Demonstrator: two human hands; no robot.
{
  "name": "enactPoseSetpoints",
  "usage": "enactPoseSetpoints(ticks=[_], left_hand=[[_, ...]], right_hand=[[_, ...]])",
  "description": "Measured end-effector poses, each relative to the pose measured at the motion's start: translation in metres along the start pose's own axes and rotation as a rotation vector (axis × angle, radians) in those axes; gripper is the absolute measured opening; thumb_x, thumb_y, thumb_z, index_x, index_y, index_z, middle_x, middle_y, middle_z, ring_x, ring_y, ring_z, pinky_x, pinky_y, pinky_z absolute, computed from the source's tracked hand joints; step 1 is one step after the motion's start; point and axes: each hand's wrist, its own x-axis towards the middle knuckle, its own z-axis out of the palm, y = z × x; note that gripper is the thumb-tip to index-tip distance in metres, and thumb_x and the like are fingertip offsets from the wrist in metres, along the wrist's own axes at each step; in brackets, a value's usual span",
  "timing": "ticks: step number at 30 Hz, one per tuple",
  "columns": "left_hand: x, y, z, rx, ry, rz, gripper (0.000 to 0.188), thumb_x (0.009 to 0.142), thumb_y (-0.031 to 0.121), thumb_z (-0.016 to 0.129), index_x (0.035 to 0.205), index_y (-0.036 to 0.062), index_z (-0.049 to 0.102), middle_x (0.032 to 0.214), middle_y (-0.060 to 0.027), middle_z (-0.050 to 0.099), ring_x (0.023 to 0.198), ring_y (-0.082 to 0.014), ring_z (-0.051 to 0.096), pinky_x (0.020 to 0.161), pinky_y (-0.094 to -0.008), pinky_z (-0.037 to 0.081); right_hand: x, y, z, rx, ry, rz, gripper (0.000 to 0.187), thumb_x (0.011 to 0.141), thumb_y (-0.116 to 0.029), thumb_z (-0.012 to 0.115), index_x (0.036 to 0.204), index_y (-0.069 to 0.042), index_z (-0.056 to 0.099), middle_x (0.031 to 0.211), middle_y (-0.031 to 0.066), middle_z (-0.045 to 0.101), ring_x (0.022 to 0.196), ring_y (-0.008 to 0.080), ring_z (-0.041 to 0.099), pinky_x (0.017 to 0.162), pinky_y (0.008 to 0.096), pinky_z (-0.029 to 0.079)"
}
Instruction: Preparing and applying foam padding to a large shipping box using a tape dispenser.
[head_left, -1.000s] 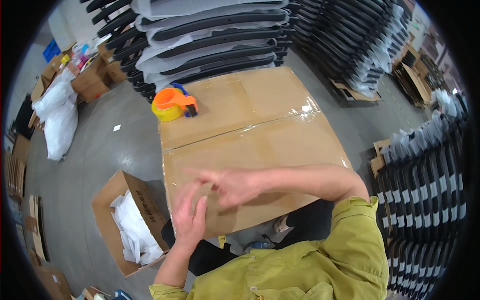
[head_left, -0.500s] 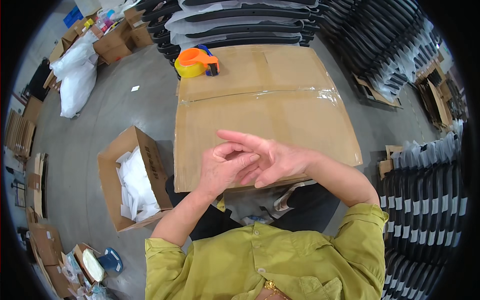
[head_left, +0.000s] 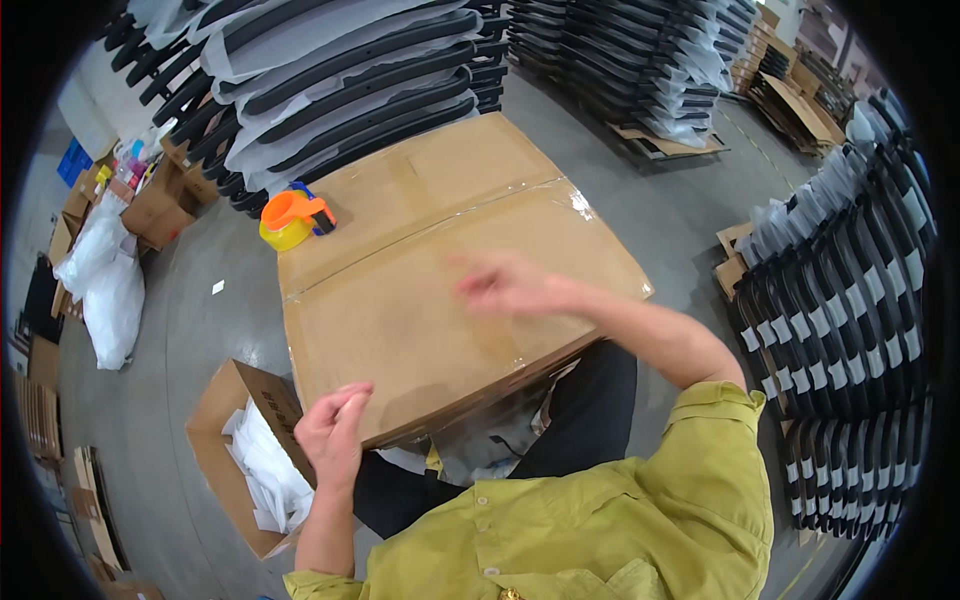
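My left hand (head_left: 335,432) is held by the near left corner of a taped cardboard box (head_left: 400,350). Its fingers are curled, thumb against the index finger; whatever may be between them is too small to make out. Over the middle of the box top hovers my right hand (head_left: 512,284), smeared by motion, so its fingers cannot be read. A tape dispenser (head_left: 297,214), orange and blue with a yellow roll, rests on the far left corner of the box.
Left of the box, an open carton (head_left: 212,425) on the floor holds white sheets (head_left: 262,470). Tall stacks of black frames (head_left: 350,85) with white wrapping rise behind it. More stacked black frames (head_left: 830,310) line the right side. White plastic bags (head_left: 110,300) lie at far left.
My hands, together over the box half a second ago, have come apart. The left has moved left and nearer to me. The whole view has turned to the right.
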Motion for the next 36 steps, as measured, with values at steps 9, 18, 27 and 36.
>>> enactPoseSetpoints(ticks=[9,18,27,36], left_hand=[[0.007,-0.058,-0.060,0.011,0.267,-0.117,0.014,0.084,0.012,0.057,0.074,0.0024,0.051,0.073,-0.0069,0.061,0.062,-0.0092,0.055,0.058,-0.0201,0.043],[0.012,-0.068,-0.031,0.029,0.076,-0.135,0.013,0.084,0.012,0.057,0.076,0.0016,0.053,0.072,-0.0055,0.061,0.063,-0.0081,0.055,0.059,-0.0192,0.043],[0.012,-0.069,-0.028,0.079,0.086,-0.173,0.013,0.085,0.013,0.055,0.077,0.0028,0.053,0.074,-0.0054,0.061,0.063,-0.0080,0.055,0.059,-0.0186,0.042],[0.012,-0.074,-0.030,0.040,0.099,-0.168,0.011,0.084,0.012,0.058,0.078,0.0029,0.053,0.075,-0.0066,0.062,0.063,-0.0082,0.056,0.059,-0.0187,0.043]], right_hand=[[-0.029,0.083,-0.131,-1.122,0.674,0.342,0.026,0.074,-0.016,0.056,0.096,-0.003,0.056,0.090,0.0123,0.057,0.088,0.0317,0.053,0.078,0.0411,0.043],[-0.012,0.090,-0.142,-1.200,0.637,0.427,0.016,0.073,-0.007,0.047,0.085,0.000,0.054,0.092,0.0165,0.055,0.092,0.0328,0.052,0.078,0.0407,0.042],[-0.014,0.103,-0.167,-0.924,0.672,0.434,0.017,0.078,-0.011,0.043,0.084,-0.001,0.056,0.089,0.0184,0.059,0.088,0.0350,0.054,0.077,0.0410,0.043],[-0.025,0.082,-0.155,-0.841,0.649,0.369,0.019,0.078,-0.016,0.049,0.084,-0.001,0.057,0.088,0.0165,0.059,0.086,0.0336,0.054,0.075,0.0402,0.043]])
